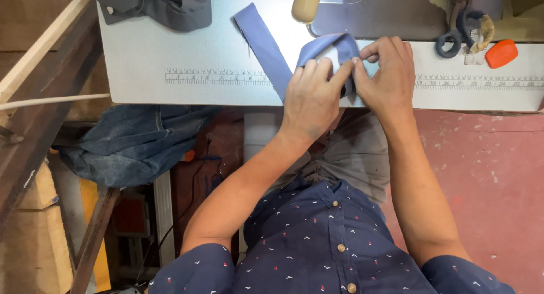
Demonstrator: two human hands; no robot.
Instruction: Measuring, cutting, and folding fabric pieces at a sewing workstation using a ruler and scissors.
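I'm pinching a blue fabric strip (271,51) with left hand (310,96) and right hand (390,73) together — scissors (460,30) lying at two o'clock, orange chalk (501,52) lying beside them.

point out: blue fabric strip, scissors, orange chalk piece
blue fabric strip (266,45): head view, on the flat stretch left of the hands.
scissors (450,42): head view, on the dark handle loop.
orange chalk piece (501,53): head view, on its middle.

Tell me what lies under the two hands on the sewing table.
A blue fabric strip, folded, is pinched by the left hand and right hand on the grey table. Its folded end is hidden beneath the fingers.
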